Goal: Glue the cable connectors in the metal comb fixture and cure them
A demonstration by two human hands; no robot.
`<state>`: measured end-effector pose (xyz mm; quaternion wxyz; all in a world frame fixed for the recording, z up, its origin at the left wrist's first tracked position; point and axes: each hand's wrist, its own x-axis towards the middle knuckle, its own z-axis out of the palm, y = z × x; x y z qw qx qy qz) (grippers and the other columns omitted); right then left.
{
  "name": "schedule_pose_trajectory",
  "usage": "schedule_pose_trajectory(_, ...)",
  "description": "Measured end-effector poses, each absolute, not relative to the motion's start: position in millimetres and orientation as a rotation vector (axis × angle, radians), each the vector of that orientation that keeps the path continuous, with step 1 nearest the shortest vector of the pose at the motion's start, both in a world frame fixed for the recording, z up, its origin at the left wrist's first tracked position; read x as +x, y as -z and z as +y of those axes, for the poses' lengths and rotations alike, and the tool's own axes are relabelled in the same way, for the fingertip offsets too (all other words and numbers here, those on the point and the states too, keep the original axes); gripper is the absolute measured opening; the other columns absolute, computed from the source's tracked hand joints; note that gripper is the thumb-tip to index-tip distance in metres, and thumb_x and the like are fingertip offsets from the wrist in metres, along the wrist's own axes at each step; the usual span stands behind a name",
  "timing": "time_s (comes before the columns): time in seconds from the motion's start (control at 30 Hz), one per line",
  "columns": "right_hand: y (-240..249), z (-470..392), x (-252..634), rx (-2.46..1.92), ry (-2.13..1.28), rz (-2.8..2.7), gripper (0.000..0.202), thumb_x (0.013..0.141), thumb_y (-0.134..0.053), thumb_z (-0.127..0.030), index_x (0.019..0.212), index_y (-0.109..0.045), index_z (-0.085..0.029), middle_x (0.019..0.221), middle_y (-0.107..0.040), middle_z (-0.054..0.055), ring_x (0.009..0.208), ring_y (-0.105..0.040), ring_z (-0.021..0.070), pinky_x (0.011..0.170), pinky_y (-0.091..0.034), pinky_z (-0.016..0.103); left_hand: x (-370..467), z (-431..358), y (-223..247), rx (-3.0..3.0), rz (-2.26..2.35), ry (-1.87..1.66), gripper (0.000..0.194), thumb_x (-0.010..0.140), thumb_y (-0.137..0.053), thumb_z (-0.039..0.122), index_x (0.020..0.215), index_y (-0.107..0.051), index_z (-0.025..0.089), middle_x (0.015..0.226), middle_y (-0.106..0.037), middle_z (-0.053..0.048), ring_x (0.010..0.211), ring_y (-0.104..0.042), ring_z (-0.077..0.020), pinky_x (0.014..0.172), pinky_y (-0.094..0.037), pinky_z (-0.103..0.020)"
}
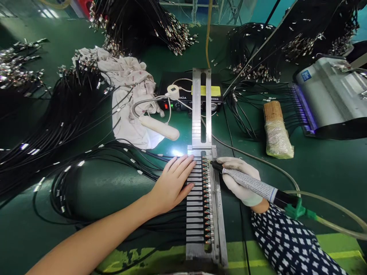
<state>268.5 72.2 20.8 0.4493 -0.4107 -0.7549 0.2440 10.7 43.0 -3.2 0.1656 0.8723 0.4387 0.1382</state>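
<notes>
My bare left hand (pixel 173 183) lies flat across the upper part of a slotted metal fixture (pixel 195 244), fingers outstretched over the black cables in its slots. A row of small metal cable connectors (pixel 207 208) runs down the fixture. In a white glove, my right hand (pixel 242 181) is closed around a pen-shaped dispensing syringe (pixel 254 184) wrapped in printed paper. Its black tip points left at the connectors near the top of the row; whether it touches them I cannot tell. A clear hose (pixel 332 225) joins its rear end through green tape.
Behind the fixture sits a black controller box (pixel 183 104). A lit white lamp (pixel 160 128) hangs close to my left fingers. Cable bundles (pixel 74 91) and a pale cloth (pixel 126 118) lie left. Right are a film-wrapped block (pixel 277 131) and a silver violet-lit unit (pixel 334 95).
</notes>
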Motion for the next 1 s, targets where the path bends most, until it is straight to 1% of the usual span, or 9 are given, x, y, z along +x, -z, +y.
schedule_pose_trajectory(0.2, -22, 62, 272, -0.992, -0.598, -1.816, 0.019, 0.081, -0.068, -0.014, 0.098, -0.065, -0.023, 0.106, -0.076, 0.009, 0.097, -0.074, 0.0234, 0.084, -0.062, 0.038, 11, 44, 3, 2.497, 1.245, -0.400, 0.057, 0.101, -0.044, 0.031, 0.154, -0.030, 0.016, 0.159, -0.035, -0.013, 0.148, -0.030, -0.0290, 0.122, -0.023, -0.052)
schedule_pose_trajectory(0.4, -26, 58, 270, -1.026, -0.577, -1.914, 0.012, 0.081, -0.068, -0.017, 0.092, -0.066, -0.023, 0.099, -0.077, 0.009, 0.089, -0.076, 0.0236, 0.079, -0.063, 0.037, 10, 44, 4, 2.485, 1.242, -0.410, 0.060, 0.100, -0.045, 0.031, 0.155, -0.027, 0.018, 0.160, -0.034, -0.012, 0.148, -0.030, -0.0294, 0.122, -0.023, -0.052)
schedule_pose_trajectory(0.63, -23, 61, 268, -1.039, -0.586, -1.878, 0.014, 0.080, -0.068, -0.018, 0.092, -0.065, -0.024, 0.101, -0.078, 0.008, 0.092, -0.076, 0.0242, 0.081, -0.062, 0.038, 11, 44, 3, 2.465, 1.245, -0.417, 0.060, 0.099, -0.046, 0.031, 0.156, -0.028, 0.019, 0.160, -0.035, -0.012, 0.148, -0.031, -0.0299, 0.122, -0.024, -0.052)
schedule_pose_trajectory(0.87, -24, 61, 268, -1.037, -0.602, -1.880, 0.013, 0.081, -0.068, -0.017, 0.092, -0.065, -0.023, 0.101, -0.077, 0.009, 0.092, -0.076, 0.0236, 0.082, -0.062, 0.037, 11, 44, 3, 2.481, 1.245, -0.410, 0.057, 0.100, -0.045, 0.031, 0.154, -0.030, 0.016, 0.159, -0.035, -0.013, 0.148, -0.031, -0.0293, 0.122, -0.022, -0.052)
schedule_pose_trajectory(1.0, -26, 59, 269, -1.043, -0.609, -1.887, 0.013, 0.081, -0.068, -0.019, 0.093, -0.065, -0.023, 0.100, -0.078, 0.009, 0.091, -0.075, 0.0239, 0.081, -0.062, 0.038, 11, 44, 3, 2.467, 1.246, -0.421, 0.059, 0.100, -0.046, 0.031, 0.155, -0.029, 0.018, 0.159, -0.036, -0.013, 0.148, -0.031, -0.0302, 0.122, -0.023, -0.052)
